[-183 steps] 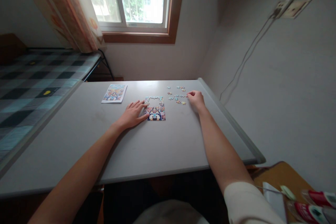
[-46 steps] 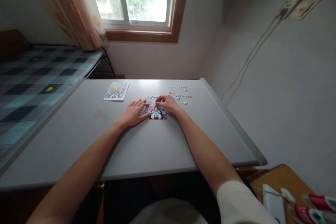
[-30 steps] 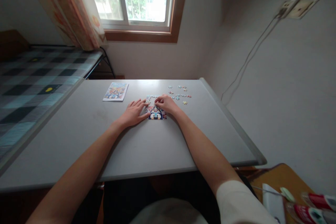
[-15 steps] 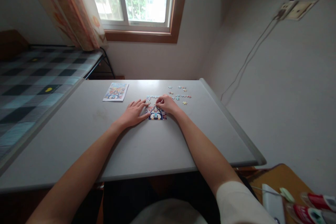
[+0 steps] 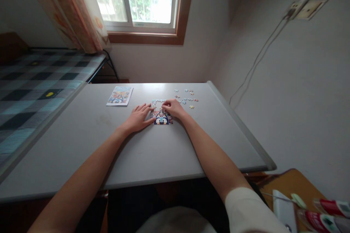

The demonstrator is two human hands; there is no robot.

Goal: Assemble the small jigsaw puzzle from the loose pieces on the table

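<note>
A partly assembled jigsaw puzzle (image 5: 162, 120) lies on the grey table, with a blue-and-white cartoon face along its near edge and a gap in its middle. My left hand (image 5: 139, 116) rests flat with fingers spread, its fingertips and thumb touching the puzzle's left side. Over the right part of the puzzle, my right hand (image 5: 172, 108) has thumb and fingers pinched together at the gap. A puzzle piece seems to be at those fingertips, though it is too small to see clearly. Several loose puzzle pieces (image 5: 191, 107) are scattered beyond my right hand.
A printed reference picture (image 5: 119, 96) lies on the table (image 5: 153, 156) at the back left. A checked bed (image 5: 54, 69) stands to the left, below a curtain and window. At lower right, a wooden stool (image 5: 303, 185) holds a white object and red-labelled bottles (image 5: 319, 220).
The whole view has shifted very slightly. Both hands stay at the puzzle in nearly the same pose, the right fingertips still pinched at the gap.
</note>
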